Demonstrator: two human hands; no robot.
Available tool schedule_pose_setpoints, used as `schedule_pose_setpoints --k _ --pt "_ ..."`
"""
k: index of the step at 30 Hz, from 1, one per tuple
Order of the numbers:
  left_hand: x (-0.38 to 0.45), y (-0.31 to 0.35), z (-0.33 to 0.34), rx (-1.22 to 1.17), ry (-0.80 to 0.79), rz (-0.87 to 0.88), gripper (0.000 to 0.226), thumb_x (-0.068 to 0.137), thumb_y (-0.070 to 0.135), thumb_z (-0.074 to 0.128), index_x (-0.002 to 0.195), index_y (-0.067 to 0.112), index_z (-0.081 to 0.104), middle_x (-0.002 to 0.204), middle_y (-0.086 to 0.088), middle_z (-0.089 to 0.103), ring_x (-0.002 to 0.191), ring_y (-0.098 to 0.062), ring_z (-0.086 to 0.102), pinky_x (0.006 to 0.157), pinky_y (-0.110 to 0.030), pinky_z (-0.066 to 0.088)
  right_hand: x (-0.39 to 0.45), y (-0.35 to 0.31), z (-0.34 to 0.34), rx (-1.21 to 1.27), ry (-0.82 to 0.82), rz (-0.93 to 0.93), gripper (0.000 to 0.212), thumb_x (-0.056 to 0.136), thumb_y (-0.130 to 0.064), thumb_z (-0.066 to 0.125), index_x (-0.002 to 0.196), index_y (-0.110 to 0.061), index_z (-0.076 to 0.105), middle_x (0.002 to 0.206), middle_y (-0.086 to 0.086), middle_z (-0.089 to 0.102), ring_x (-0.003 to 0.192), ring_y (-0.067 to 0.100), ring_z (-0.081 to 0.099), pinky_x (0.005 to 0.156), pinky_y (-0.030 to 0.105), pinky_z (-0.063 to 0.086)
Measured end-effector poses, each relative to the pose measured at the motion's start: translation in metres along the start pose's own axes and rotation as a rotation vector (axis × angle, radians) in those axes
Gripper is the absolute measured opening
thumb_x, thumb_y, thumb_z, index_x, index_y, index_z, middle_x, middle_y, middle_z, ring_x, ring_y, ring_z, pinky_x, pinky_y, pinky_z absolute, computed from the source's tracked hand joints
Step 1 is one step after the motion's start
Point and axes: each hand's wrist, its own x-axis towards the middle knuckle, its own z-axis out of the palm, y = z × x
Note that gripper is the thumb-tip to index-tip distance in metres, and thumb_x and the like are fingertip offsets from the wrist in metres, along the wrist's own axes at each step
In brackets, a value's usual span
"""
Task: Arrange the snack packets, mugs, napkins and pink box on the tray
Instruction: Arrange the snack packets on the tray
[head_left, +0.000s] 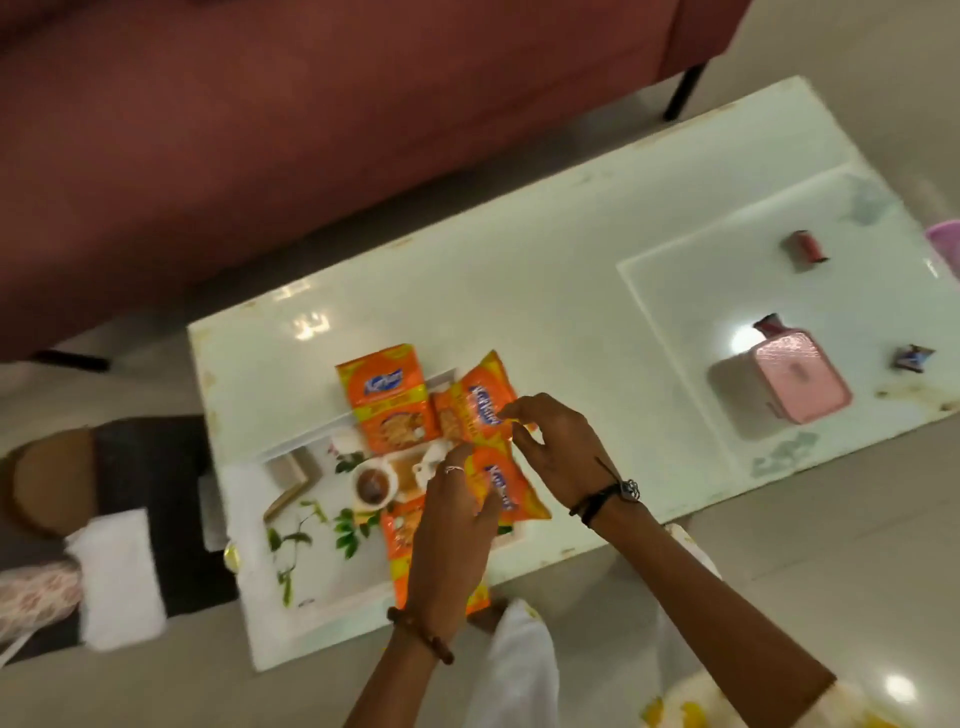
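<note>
A white tray (291, 577) with a leaf print lies at the left end of the white table. Several orange snack packets are on it: one flat at the far side (384, 400), one beside it (470, 408), one nearer (501, 486), and one mostly hidden under my left wrist (402, 530). My left hand (452, 525) rests over the near packets, its fingers closed on the nearer one. My right hand (550, 441) pinches the edge of the packet beside the far one. A mug of brown drink (371, 486) stands on the tray. White napkins (241, 499) lie at the tray's left. The pink box (800, 374) sits far right.
A maroon sofa (311, 130) runs along the far side of the table. A red spool (805, 247) and a small dark wrapper (914, 358) lie near the pink box on a clear mat (675, 291). A dark low surface with a white cloth (114, 577) is at the left.
</note>
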Motion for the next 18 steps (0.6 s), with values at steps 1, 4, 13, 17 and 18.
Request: schedule_pose_setpoints --k 1,4,13,17,18 --pt "-0.009 -0.020 -0.014 -0.014 0.000 -0.043 0.046 0.089 0.016 0.054 0.133 0.017 0.040 0.137 -0.002 0.047 0.129 -0.020 0.041 0.095 -0.020 0.030 -0.002 -0.008 0.014 -0.031 -0.033 0.009 0.024 0.091 -0.011 0.049 0.111 -0.014 0.061 0.117 0.009 0.062 0.105 0.028 0.059 0.084 0.042 0.049" --pt "-0.021 -0.059 -0.035 -0.077 -0.017 -0.141 0.051 0.090 0.014 0.054 0.137 0.018 0.036 0.144 -0.003 0.042 0.133 -0.019 0.038 0.103 -0.027 0.030 -0.005 -0.018 0.040 -0.100 -0.037 0.071 0.027 0.089 -0.010 0.051 0.114 -0.015 0.060 0.125 0.011 0.056 0.109 0.031 0.056 0.083 0.039 0.050" --pt "0.012 -0.090 -0.010 -0.288 -0.181 -0.108 0.039 0.088 0.013 0.056 0.125 0.024 0.048 0.119 0.013 0.051 0.108 -0.002 0.047 0.081 0.004 0.031 -0.005 0.001 0.075 -0.129 0.161 0.522 0.047 0.073 -0.025 0.072 0.109 -0.006 0.047 0.114 0.017 0.047 0.105 0.035 0.050 0.072 0.036 0.044" --pt "0.022 -0.090 0.019 -0.332 -0.261 -0.117 0.031 0.085 0.012 0.061 0.115 0.017 0.056 0.113 -0.002 0.066 0.101 -0.017 0.062 0.085 -0.024 0.051 -0.018 0.019 0.086 0.028 0.064 0.749 0.054 0.073 -0.030 0.074 0.112 -0.008 0.045 0.116 0.018 0.058 0.099 0.035 0.058 0.079 0.039 0.048" --pt "0.022 -0.089 0.024 -0.342 -0.274 -0.124 0.040 0.083 0.013 0.064 0.122 0.013 0.051 0.119 -0.006 0.064 0.106 -0.019 0.060 0.090 -0.028 0.049 -0.022 0.022 0.088 0.033 0.051 0.770 0.050 0.075 -0.030 0.072 0.112 -0.009 0.047 0.114 0.017 0.061 0.094 0.033 0.060 0.075 0.036 0.046"
